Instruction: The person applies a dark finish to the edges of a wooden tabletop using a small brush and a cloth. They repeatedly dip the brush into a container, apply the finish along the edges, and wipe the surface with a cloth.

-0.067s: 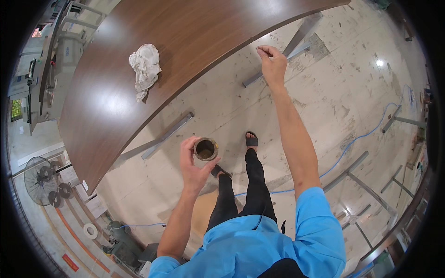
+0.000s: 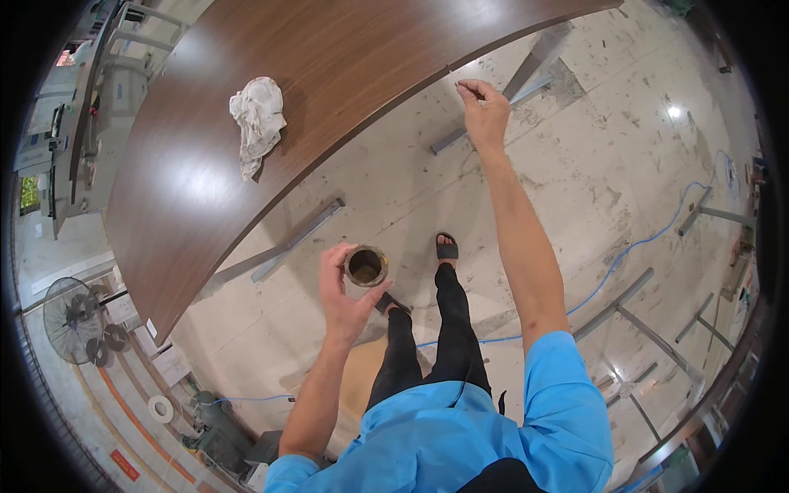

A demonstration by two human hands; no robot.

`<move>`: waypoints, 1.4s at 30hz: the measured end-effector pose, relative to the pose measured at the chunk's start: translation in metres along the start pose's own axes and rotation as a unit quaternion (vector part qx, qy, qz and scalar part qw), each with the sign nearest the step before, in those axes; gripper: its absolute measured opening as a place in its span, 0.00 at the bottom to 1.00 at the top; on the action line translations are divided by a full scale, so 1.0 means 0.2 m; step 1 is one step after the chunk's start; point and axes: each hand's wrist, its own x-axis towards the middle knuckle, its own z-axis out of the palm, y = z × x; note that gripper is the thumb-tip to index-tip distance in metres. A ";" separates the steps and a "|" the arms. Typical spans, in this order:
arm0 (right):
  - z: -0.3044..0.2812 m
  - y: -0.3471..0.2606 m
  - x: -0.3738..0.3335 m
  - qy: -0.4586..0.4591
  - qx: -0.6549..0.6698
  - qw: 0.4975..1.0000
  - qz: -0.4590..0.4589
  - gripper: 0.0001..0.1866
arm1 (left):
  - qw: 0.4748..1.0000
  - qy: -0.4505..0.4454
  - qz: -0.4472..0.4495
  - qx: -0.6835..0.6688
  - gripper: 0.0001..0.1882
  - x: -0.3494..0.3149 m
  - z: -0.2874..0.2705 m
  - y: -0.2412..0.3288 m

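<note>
Glossy dark wood-grain worktop [image 2: 345, 57] is reflecting ceiling light; on it, a crumpled white cloth rag [image 2: 258, 119] is lying matt. Below its edge, the scuffed, stained floor [image 2: 592, 164] is shining faintly; the tin [image 2: 366, 266] is looking dull, tarnished metal.

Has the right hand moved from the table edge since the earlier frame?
No. The right hand sits at the same spot on the table edge as before, fingers pinched; the left hand holds the can.
</note>
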 end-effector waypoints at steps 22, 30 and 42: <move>-0.05 -0.05 0.05 0.053 -0.056 0.997 -0.025 0.07 | 1.000 -0.025 0.005 -0.012 0.42 -0.05 -0.01 0.07; 0.04 -0.09 -0.19 -0.189 -0.044 0.981 -0.026 0.08 | 1.000 0.004 0.014 -0.018 0.40 -0.07 -0.01 0.11; 0.24 -0.31 -0.53 -0.262 -0.083 0.945 -0.178 0.05 | 0.999 -0.004 0.015 -0.041 0.42 -0.15 -0.13 0.12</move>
